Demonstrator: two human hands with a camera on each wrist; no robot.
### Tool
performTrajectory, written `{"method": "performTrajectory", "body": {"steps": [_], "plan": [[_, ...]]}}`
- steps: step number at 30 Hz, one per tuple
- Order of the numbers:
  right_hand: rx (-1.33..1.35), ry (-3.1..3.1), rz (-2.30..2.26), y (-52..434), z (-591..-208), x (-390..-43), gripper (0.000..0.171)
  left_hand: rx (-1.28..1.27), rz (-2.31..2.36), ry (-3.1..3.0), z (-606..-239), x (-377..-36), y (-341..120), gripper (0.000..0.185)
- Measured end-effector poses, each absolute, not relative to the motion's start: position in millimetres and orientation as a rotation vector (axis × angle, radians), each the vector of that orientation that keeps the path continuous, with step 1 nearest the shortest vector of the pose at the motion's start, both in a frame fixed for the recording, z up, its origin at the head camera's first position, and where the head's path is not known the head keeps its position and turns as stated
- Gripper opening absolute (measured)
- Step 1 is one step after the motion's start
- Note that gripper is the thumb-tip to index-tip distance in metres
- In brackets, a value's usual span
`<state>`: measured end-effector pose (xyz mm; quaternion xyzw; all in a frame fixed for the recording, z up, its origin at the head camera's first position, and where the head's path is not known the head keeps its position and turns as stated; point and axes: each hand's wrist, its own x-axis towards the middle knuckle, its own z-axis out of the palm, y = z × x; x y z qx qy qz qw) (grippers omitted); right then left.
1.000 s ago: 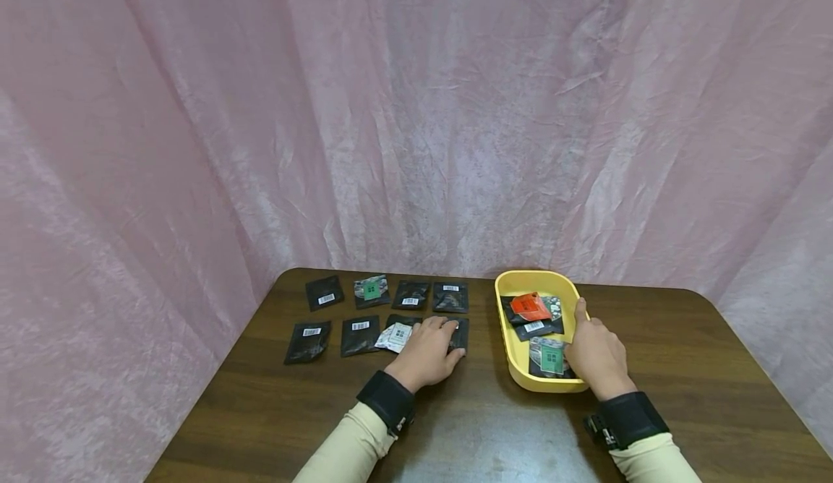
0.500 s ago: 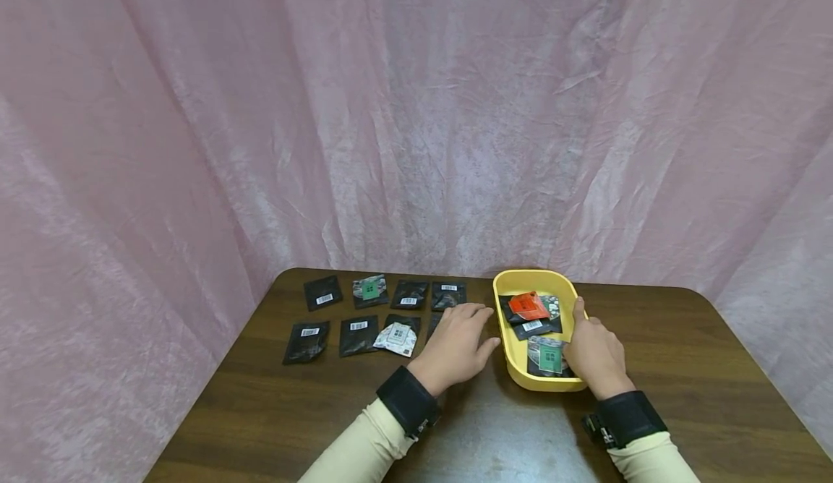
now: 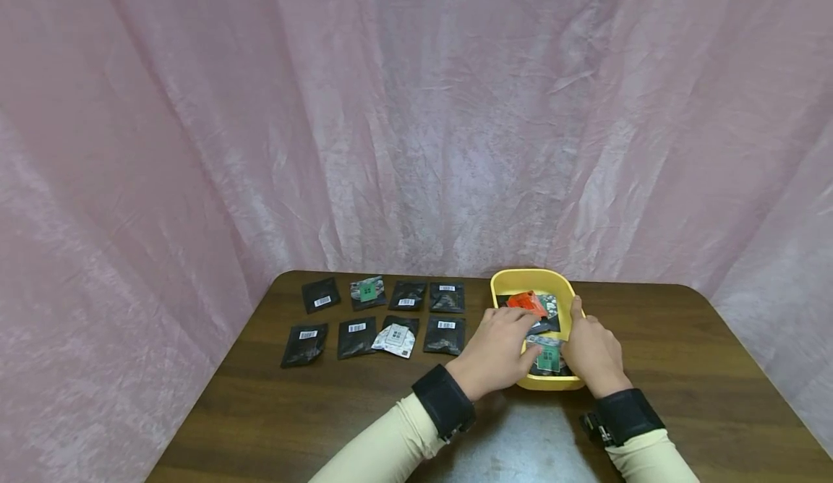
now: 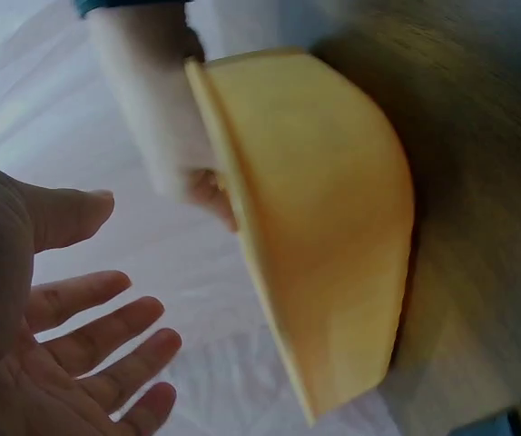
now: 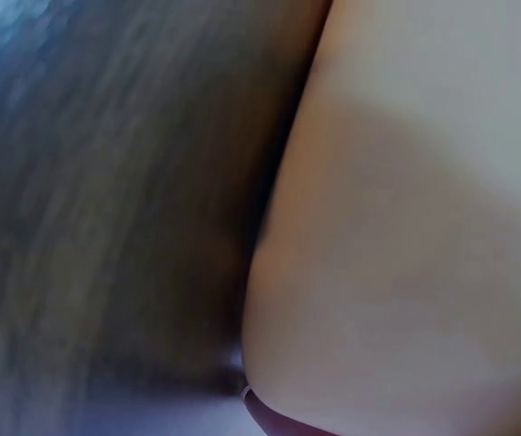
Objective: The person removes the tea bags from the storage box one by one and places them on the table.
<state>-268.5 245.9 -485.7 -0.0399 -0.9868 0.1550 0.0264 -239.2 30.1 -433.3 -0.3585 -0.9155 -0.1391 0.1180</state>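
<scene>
Behind everything, a big pink curtain [image 3: 416, 121], full of soft folds. Before it, a brown wood table [image 3: 312, 418]. Toward the right part of the table, a yellow basket [image 3: 530, 272]. On its right rim, the right hand [image 3: 594, 353], holding on by the look of it, with one finger straight along the edge. Cannot see all of that hand's fingers; too blurry in the right wrist view. Over the left rim, the left hand [image 3: 497, 345], just moved across from the near row on the table. Holding nothing, with fingers [image 4: 115, 329] spread wide in the left wrist view.

Left of the basket, two rows of flat packets [image 3: 356, 337]. At the near row's right end, a black packet [image 3: 445, 335], under the left hand a second ago, now in plain sight. Means, most likely, work finished on that one and back at the basket. Next to it, a white packet [image 3: 395, 335], with some black above; cannot tell, one packet or two. In the far row, a green-label packet [image 3: 368, 292]. Inside the basket, an orange packet [image 3: 527, 302], and nearer, another packet with a green label [image 3: 549, 358]. So, some still in there.
</scene>
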Motion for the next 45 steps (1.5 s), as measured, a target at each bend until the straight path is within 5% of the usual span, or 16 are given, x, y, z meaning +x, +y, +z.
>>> {"method": "performTrajectory", "body": {"steps": [16,31,45], "plan": [[-0.119,-3.028,0.458,243,-485,-269,0.094,-1.117,-0.248,-3.018,-471,-280,79,0.042],[-0.134,-3.025,0.452,241,-485,-267,0.095,-1.144,-0.121,-3.079,-473,-284,85,0.017],[-0.12,-3.008,0.455,242,-486,-267,0.094,-1.031,-0.261,-2.967,-480,-277,83,0.029]]}}
